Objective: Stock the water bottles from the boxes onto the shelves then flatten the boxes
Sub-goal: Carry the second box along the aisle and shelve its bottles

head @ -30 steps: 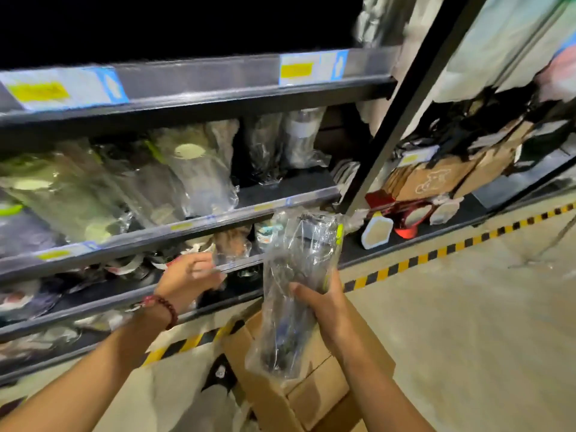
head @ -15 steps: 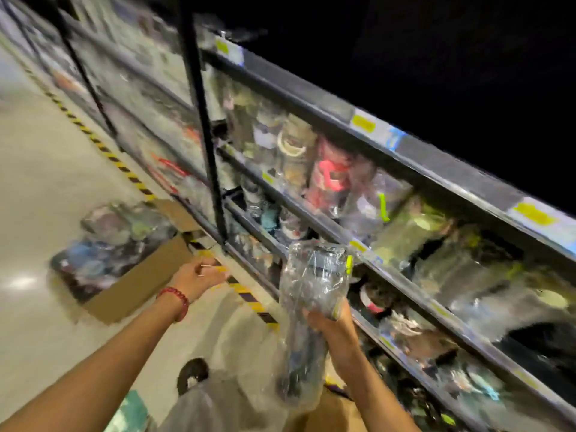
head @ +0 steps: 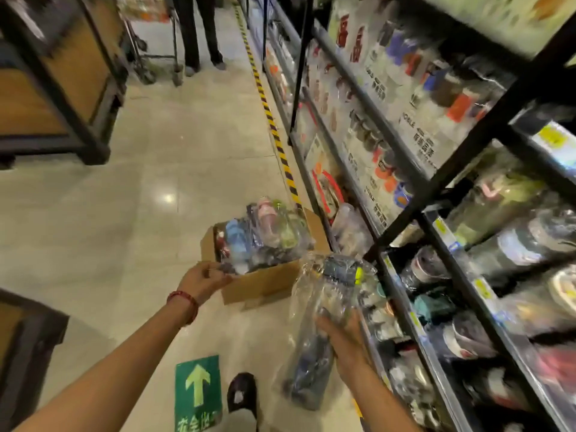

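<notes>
My right hand (head: pixel 343 341) grips a dark water bottle wrapped in a clear plastic bag (head: pixel 324 310), held upright in front of the lower shelves (head: pixel 436 332). My left hand (head: pixel 202 280), with a red bracelet on the wrist, has its fingers curled and seems to pinch a small thin thing; it hovers at the near left corner of an open cardboard box (head: pixel 265 282). That box stands on the floor beside the shelving and holds several bagged bottles (head: pixel 265 232).
Black metal shelving (head: pixel 414 213) packed with bottles runs along the right. A yellow-black floor stripe (head: pixel 274 126) follows its base. A person's legs (head: pixel 199 32) stand far down the aisle. Wooden displays (head: pixel 62 88) stand at left. A green arrow sticker (head: pixel 198 391) lies by my shoe.
The view has swung left from the shelf face down the aisle. The box of bottles on the floor has come closer, with my left hand at its corner. The bagged bottle stays in my right hand.
</notes>
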Demonstrator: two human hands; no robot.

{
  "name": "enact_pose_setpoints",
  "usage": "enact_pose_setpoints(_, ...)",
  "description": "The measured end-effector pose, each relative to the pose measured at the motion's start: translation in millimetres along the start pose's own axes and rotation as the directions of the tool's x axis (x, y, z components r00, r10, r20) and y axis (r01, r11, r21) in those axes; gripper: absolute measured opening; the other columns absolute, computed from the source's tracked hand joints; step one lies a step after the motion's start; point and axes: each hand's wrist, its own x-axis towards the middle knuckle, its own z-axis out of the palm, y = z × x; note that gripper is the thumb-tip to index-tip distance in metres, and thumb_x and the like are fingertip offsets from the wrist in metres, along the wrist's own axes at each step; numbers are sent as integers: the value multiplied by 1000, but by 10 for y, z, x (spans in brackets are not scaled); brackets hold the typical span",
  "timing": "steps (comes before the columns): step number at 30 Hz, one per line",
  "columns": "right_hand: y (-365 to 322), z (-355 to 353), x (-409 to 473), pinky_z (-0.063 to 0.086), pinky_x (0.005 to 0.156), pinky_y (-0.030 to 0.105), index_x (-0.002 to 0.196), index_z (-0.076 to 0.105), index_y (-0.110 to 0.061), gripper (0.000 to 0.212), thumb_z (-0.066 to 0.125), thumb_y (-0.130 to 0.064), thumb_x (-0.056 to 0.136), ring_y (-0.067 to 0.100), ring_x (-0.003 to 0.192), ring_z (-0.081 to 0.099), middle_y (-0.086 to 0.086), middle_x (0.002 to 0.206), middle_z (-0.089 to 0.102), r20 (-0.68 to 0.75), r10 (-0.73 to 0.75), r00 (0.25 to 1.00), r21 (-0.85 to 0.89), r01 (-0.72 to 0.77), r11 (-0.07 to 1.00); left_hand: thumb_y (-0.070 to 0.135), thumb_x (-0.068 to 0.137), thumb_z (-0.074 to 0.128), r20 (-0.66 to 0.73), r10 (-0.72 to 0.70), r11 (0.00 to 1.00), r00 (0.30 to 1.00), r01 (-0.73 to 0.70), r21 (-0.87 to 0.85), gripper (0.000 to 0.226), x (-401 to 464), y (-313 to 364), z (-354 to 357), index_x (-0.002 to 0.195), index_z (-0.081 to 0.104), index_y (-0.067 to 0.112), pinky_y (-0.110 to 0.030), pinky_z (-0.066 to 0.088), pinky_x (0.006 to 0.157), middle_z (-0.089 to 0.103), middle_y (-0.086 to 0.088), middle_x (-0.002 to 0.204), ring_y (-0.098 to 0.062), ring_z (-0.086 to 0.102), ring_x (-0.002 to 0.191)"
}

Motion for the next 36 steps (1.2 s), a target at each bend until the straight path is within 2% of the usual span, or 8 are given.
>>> enact_pose_setpoints(5,-287,549,504,50,61,19,137,29,-27,79,76,-6,77,13,91,57,-2,121,56,23,17,1000,-11,-17,1000,12,80,72,-9,-11,999,1000,11,-33,21,567,184,-271,94,57,16,-29,44,73,61,-6,90,-22,55,89)
enact_pose_setpoints(7,-406,661,703,53,82,35,128,37,-27,97,92,-39,49,19,104,59,2,129,56,4,24,1000,-69,-23,997,14,80,71,5,-15,999,1000,15,-30,36,783,246,-258,113,56,11,-31,46,79,62,-10,103,-24,55,94)
enact_pose_setpoints(10,-417,663,1178,43,101,52,140,31,-24,139,87,-66,19,27,118,55,6,135,54,8,9,1000,-138,-8,990,19,80,72,8,-28,999,1000,28,-19,50,1085,359,-155,124,52,7,-35,47,88,59,-12,113,-25,55,99)
enact_pose_setpoints(15,-528,702,1920,43,102,52,141,29,-25,136,87,-64,25,30,122,53,8,138,51,-16,21,1000,-236,-24,971,18,81,72,23,-51,999,998,51,18,59,1730,489,177,132,43,7,-30,43,80,54,-14,127,-25,51,105)
enact_pose_setpoints(21,-650,702,3007,31,107,36,151,9,-17,102,78,-21,76,27,138,31,10,153,27,-51,79,996,-314,-91,945,23,78,75,41,-142,986,989,137,99,63,2815,532,760,132,46,8,-26,43,83,53,-10,128,-22,52,108)
enact_pose_setpoints(26,-475,632,4093,31,107,38,152,5,-18,106,79,-23,75,26,139,29,9,155,22,-55,117,992,-385,-129,914,25,79,73,50,-191,965,980,178,194,71,3845,622,1252,138,39,5,-32,39,100,48,-13,138,-27,47,125)
enact_pose_setpoints(31,-356,635,4842,38,105,41,151,7,-25,106,80,-26,74,24,135,35,4,152,29,-47,154,987,-400,-160,902,22,80,73,-26,-315,935,949,314,166,65,4630,545,1787,134,41,5,-28,40,88,51,-12,134,-26,50,120)
enact_pose_setpoints(36,-238,588,5211,35,109,42,150,13,-25,104,81,-24,71,23,133,39,3,148,36,-57,180,982,-381,-188,906,33,65,84,-114,-421,868,900,436,237,87,5108,261,2159,134,37,8,-40,45,99,50,-12,133,-31,51,119)
